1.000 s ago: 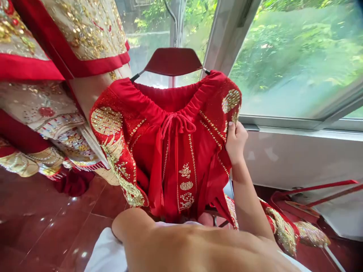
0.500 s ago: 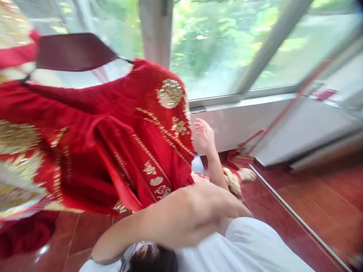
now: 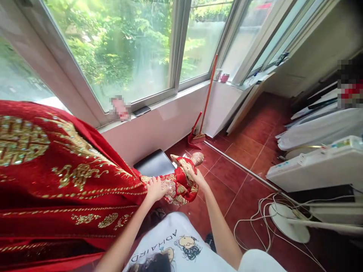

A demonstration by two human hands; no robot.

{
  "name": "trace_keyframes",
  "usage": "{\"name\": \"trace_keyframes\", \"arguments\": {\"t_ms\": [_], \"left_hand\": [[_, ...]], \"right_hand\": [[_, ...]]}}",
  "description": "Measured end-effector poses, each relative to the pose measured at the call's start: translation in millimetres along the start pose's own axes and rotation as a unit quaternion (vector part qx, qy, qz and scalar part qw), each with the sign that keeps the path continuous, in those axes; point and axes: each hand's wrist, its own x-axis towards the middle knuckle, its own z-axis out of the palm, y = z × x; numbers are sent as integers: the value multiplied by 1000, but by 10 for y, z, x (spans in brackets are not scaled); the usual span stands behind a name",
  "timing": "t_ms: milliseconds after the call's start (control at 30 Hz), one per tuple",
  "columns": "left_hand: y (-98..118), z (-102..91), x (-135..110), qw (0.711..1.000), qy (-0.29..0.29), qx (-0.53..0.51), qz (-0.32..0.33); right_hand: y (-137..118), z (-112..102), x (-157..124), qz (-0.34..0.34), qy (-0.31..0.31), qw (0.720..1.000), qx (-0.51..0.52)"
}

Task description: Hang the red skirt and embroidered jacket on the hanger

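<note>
A red garment (image 3: 65,147) with gold embroidery and sequins fills the left side. Its sleeve (image 3: 170,185) stretches right across the front of me and bunches up near the end. My left hand (image 3: 155,190) grips the sleeve partway along, its fingers bent over the fabric. Farther out, my right hand (image 3: 196,177) is closed on the bunched cuff part, with the fingertips partly hidden in the folds. The garment's collar and hanger are outside the view.
Below the sleeve is a black-topped stool (image 3: 154,162). A broom (image 3: 208,94) and dustpan (image 3: 195,141) lean by the window wall. White cables (image 3: 263,223) coil on the tiled floor at right, near a round white base (image 3: 289,223). White garments (image 3: 309,128) hang beyond.
My view has swung right, so the garment's neck and hanger have left it. Before, one hand was raised open beside the garment and the other was blurred; both now hold the sleeve.
</note>
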Motion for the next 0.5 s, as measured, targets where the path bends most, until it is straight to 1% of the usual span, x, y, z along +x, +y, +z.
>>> {"name": "trace_keyframes", "arguments": {"t_ms": [67, 100, 167, 233, 300, 333, 367, 400, 433, 500], "left_hand": [[-101, 33, -66, 999, -31, 29, 31], [-148, 45, -110, 998, -41, 40, 36], [-213, 46, -211, 997, -48, 54, 18], [-227, -12, -343, 998, -39, 49, -15], [-191, -152, -533, 999, -13, 33, -41], [-159, -250, -656, 999, 12, 4, -49], [-120, -359, -796, 997, 40, -40, -47], [-78, -472, -950, 989, 75, -117, -40], [-32, -579, -1108, 972, 104, -209, -10], [67, -752, -1407, 913, 156, -374, 41]], "right_hand": [[-9, 76, -19, 18, -47, 997, 58], [-50, 116, -16, 29, -60, 994, 85], [-200, 172, 28, 47, -65, 987, 139], [-434, 166, 109, 52, -61, 979, 188], [-737, 78, 186, 45, -66, 972, 222], [-907, 9, 200, 35, -74, 969, 233], [-1086, -70, 186, 13, -84, 968, 238], [-1268, -150, 135, -20, -89, 968, 235], [-1447, -222, 43, -73, -90, 968, 222], [-1769, -310, -263, -211, -76, 963, 151]]}}
